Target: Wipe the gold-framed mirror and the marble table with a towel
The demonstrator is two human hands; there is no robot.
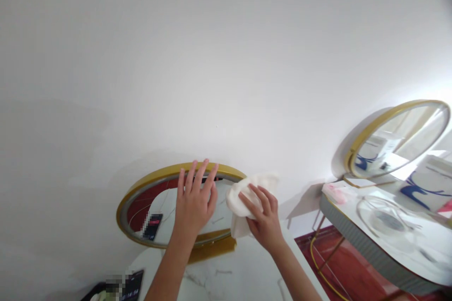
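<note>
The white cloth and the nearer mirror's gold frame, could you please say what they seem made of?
The white cloth looks like soft matte fabric, judging by its folds. The gold frame seems satin metal or painted plastic, from its smooth sheen.

Room abv mirror, but phone (on L) blocks tabletop edge

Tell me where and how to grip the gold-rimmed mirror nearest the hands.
Pinch the mirror's gold rim at its left curve, coming from the left, probably: that edge is uncovered, while the left hand crosses the top and the white cloth under the right hand hides the right end.
</note>
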